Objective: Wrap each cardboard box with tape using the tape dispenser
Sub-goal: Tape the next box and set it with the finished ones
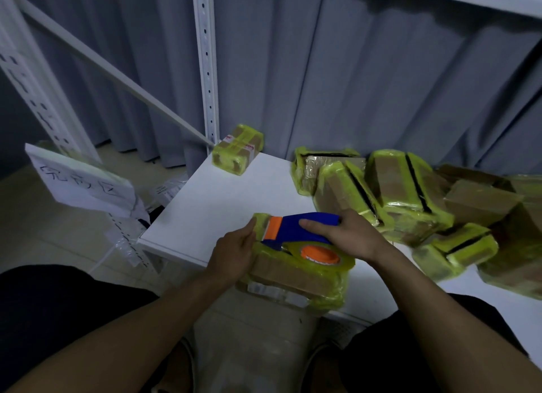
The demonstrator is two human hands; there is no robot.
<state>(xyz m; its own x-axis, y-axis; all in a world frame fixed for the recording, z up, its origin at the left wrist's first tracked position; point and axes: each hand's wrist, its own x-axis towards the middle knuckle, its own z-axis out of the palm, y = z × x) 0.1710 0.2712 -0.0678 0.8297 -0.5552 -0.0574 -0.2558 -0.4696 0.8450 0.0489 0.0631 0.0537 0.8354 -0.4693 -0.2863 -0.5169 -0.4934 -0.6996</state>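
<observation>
The box [287,278], at lower centre, hangs over the near edge of the table [211,210]. I think it could tip off if the dispenser [296,226] pulls hard, and the tape could wrinkle. The left hand [234,253] presses on its left side, fingers almost straight. The right hand [343,234] grips the dispenser on top. Further, at right, lies a pile [410,193] of boxes.

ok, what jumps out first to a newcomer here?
The blue-and-orange tape dispenser, gripped by the right hand, sits atop a yellow-taped cardboard box at the white table's near edge, the left hand pressing the box's left end. A heap of taped boxes crowds the table's right side; one lone box sits at its far corner.
</observation>
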